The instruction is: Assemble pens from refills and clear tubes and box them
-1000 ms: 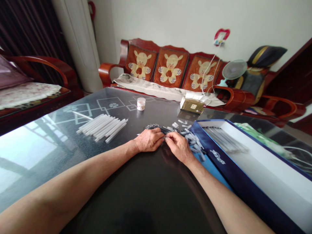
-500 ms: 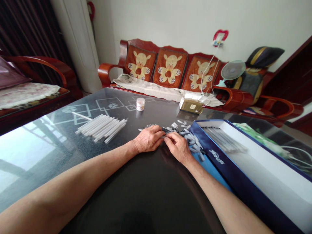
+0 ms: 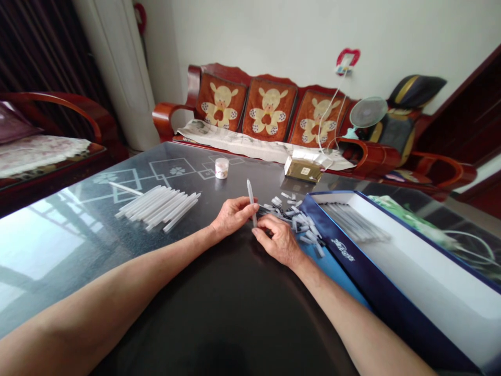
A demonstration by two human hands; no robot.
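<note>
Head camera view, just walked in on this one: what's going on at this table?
A person seated at a dark glass-topped table holds a slim white plastic tube upright in the left hand, its lower end by the right hand. Right beside them lies a loose heap of short whitish plastic pieces. Long white tubes lie bundled to the left, and an open blue-and-white cardboard box on the right holds more tubes.

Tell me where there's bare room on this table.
The glass tabletop is bare left of the white tubes, and between the small jar and the gold packet. Also between your left forearm and right forearm. Crowded: by your right hand, where small pieces heap beside the blue box.
</note>
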